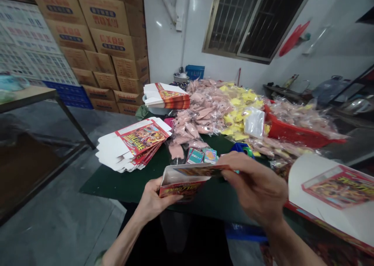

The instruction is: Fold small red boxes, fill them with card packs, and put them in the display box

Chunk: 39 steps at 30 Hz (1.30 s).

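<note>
My left hand (pixel 154 199) grips the lower left corner of a small open cardboard box (pixel 182 180), printed red and yellow outside and white inside. My right hand (pixel 254 184) pinches the box's long printed flap (pixel 201 171) at its right end. The box is held low over a dark green table mat (pixel 125 180). Beyond it lie two small printed cards (pixel 195 155), and a stack of flat printed box blanks (pixel 133 143) sits to the left. A larger printed white carton piece (pixel 339 192) lies at the lower right.
Another blank stack (pixel 166 96) stands at the back. Piles of pink plastic-bagged packets (pixel 198 114), yellow packets (pixel 239 110) and a red crate (pixel 292 129) fill the far table. A blue-green roll (pixel 242 149) sits nearby. Cardboard cartons (pixel 99 36) are stacked behind.
</note>
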Available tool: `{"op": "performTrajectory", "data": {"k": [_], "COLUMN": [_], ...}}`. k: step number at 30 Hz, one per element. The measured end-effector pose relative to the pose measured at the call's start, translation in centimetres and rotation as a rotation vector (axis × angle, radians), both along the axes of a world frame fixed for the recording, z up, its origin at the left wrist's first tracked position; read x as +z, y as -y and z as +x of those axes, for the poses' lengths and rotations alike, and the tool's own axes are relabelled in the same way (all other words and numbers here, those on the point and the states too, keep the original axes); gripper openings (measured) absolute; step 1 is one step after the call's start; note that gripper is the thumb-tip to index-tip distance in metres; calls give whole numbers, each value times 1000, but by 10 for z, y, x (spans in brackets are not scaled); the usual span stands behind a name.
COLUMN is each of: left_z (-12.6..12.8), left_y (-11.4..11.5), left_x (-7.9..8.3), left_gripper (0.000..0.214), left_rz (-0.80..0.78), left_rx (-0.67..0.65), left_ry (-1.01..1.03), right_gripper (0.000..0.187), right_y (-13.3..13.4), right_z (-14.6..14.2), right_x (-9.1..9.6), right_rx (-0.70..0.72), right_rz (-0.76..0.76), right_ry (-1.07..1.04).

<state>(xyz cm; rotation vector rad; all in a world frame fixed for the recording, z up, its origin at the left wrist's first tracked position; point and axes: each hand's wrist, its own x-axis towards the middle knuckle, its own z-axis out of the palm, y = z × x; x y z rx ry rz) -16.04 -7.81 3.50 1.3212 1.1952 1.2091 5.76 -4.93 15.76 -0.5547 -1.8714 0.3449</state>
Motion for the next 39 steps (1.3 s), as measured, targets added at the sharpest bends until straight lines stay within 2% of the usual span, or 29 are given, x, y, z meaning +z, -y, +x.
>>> {"op": "performTrajectory", "data": {"k": [2,8,14,18,21,23,26,29,31,33,36,37,39], "left_z": [3,0,4,6,5,4,6,10,15,19,22,22,22], "left_y": [0,3,2,1,1,0,0,0,0,-1,-3,-6,-12], "left_x": [-1,-3,3,-6,-12,-12,-6,-3,-4,-4,-6,-6,-10], "left_gripper": [35,32,33,36,33,29,37,41,41,49,69,75,79], "left_rz": [-11,-34,5,3,24,74,191,282,305,318,427,491,612], "left_rx": [-25,-14,-116,-157,-128,-97,-10,50,77,160,341,403,497], "left_ry": [43,146,136,207,205,136,-18,-108,-97,-39,45,50,11], "right_gripper": [25,30,31,31,20,22,31,29,23,21,36,43,50], "right_y": [3,-2,4,10,16,19,22,22,21,19,16,13,5], "right_z": [-11,-17,-29,-44,-52,-56,-61,-64,-64,-61,-50,-46,-41], "right_x": [0,-5,-18,-37,-54,-65,-73,-68,-63,-61,-69,-74,-87], "right_rx": [19,-156,-283,-368,-418,-420,-396,-382,-345,-305,-406,-454,-457], "right_rz": [40,192,327,375,445,389,323,314,265,235,236,181,-42], "right_ry": [108,291,499,439,390,394,345,364,452,476,209,79,-139]}}
